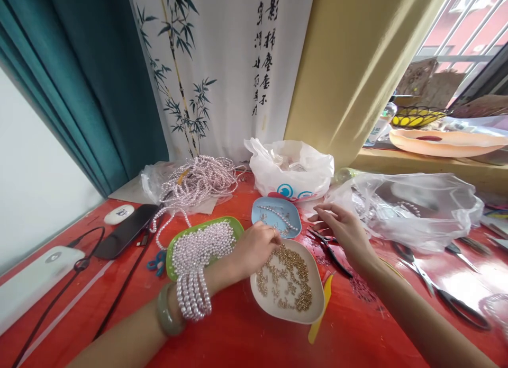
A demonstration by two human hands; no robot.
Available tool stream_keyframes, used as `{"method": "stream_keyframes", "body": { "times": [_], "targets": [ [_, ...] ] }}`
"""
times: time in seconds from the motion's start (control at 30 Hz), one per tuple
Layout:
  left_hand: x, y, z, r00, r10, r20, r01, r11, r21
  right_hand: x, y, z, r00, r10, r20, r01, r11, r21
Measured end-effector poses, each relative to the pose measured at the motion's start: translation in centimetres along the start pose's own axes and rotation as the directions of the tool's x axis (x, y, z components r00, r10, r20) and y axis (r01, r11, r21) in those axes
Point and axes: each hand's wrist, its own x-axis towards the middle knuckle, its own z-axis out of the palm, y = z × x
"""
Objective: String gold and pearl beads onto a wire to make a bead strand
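Note:
My left hand [256, 250] is at the upper left rim of a cream plate [262, 311], fingers pinched together; whatever is between the fingertips is too small to make out. Small gold beads [291, 267] lie scattered in this plate. Strands of pearly beads [193, 296] and a greenish bangle [169, 310] circle my left wrist. Beside that hand a green tray [173, 267] holds loose pinkish pearl beads [202, 243]. My right hand [343, 230] has its fingers apart and holds nothing, close to dark-handled pliers [335, 257]. Behind the plate sits a blue dish [257, 205] with a short pearl strand [280, 215].
Pearl strings [202, 180] are heaped at the back left, near a phone [127, 233]. White plastic bags [291, 169] [428, 198] stand behind. Scissors [440, 288] lie at right. A yellow strip [321, 310] touches the plate's right side. Cables run along the left.

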Motion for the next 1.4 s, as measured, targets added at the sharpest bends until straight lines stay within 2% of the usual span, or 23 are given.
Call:
{"method": "stream_keyframes", "body": {
  "times": [0.07, 0.13, 0.2, 0.27, 0.33, 0.43, 0.6, 0.7, 0.8, 0.9, 0.97, 1.1, 1.23, 1.4],
  "targets": [
    [-0.1, 0.1, 0.2, 0.997, -0.061, -0.047, 0.055, 0.991, -0.119, -0.6, 0.4, 0.1, 1.0, -0.021, -0.019, 0.02, 1.0, -0.021],
    [-0.1, 0.3, 0.5, 0.989, -0.141, -0.046, 0.122, 0.95, -0.289, -1.8, 0.8, 0.6, 0.997, -0.07, -0.033, 0.069, 0.997, -0.045],
    [-0.2, 0.6, 0.9, 0.98, -0.198, 0.008, 0.174, 0.843, -0.51, -3.2, 1.2, 1.6, 0.992, -0.119, -0.03, 0.118, 0.991, -0.057],
    [-0.2, 0.8, 1.2, 0.975, -0.215, 0.058, 0.194, 0.691, -0.696, -4.6, 1.6, 2.6, 0.991, -0.136, -0.003, 0.136, 0.99, -0.023],
    [-0.1, 1.0, 1.3, 0.968, -0.241, 0.066, 0.198, 0.578, -0.792, -5.7, 2.0, 3.5, 0.992, -0.122, 0.039, 0.121, 0.992, 0.025],
    [-0.1, 1.0, 1.3, 0.959, -0.28, 0.041, 0.189, 0.528, -0.828, -6.3, 2.6, 4.2, 0.989, -0.112, 0.097, 0.109, 0.993, 0.04],
    [-0.1, 0.7, 1.4, 0.958, -0.283, 0.043, 0.199, 0.551, -0.811, -6.4, 2.9, 4.1, 0.99, -0.116, 0.082, 0.113, 0.993, 0.03],
    [-0.1, 0.7, 1.5, 0.961, -0.27, 0.054, 0.21, 0.591, -0.779, -6.3, 2.6, 4.0, 0.992, -0.119, 0.045, 0.115, 0.989, 0.09],
    [-0.2, 0.6, 1.4, 0.973, -0.222, 0.055, 0.203, 0.726, -0.657, -6.2, 2.3, 3.9, 0.996, -0.086, 0.017, 0.081, 0.978, 0.193],
    [-0.3, 0.7, 1.1, 0.99, -0.139, -0.013, 0.12, 0.894, -0.431, -6.1, 2.2, 3.7, 0.999, -0.044, 0.009, 0.04, 0.969, 0.245],
    [-0.3, 0.8, 1.0, 0.994, -0.105, -0.031, 0.09, 0.941, -0.325, -6.1, 2.3, 3.7, 1.0, -0.03, 0.001, 0.029, 0.966, 0.258],
    [-0.5, 1.0, 1.0, 0.994, -0.065, 0.084, 0.082, 0.975, -0.207, -6.0, 2.4, 3.5, 1.0, -0.019, -0.014, 0.022, 0.961, 0.275],
    [-0.7, 1.5, 0.8, 0.97, -0.031, 0.241, 0.041, 0.999, -0.035, -5.9, 2.3, 3.6, 1.0, -0.019, -0.019, 0.023, 0.962, 0.271],
    [-1.0, 1.9, 0.7, 0.961, -0.015, 0.276, 0.0, 0.999, 0.055, -6.0, 2.4, 3.6, 0.999, -0.042, 0.014, 0.036, 0.957, 0.288]
  ]
}}
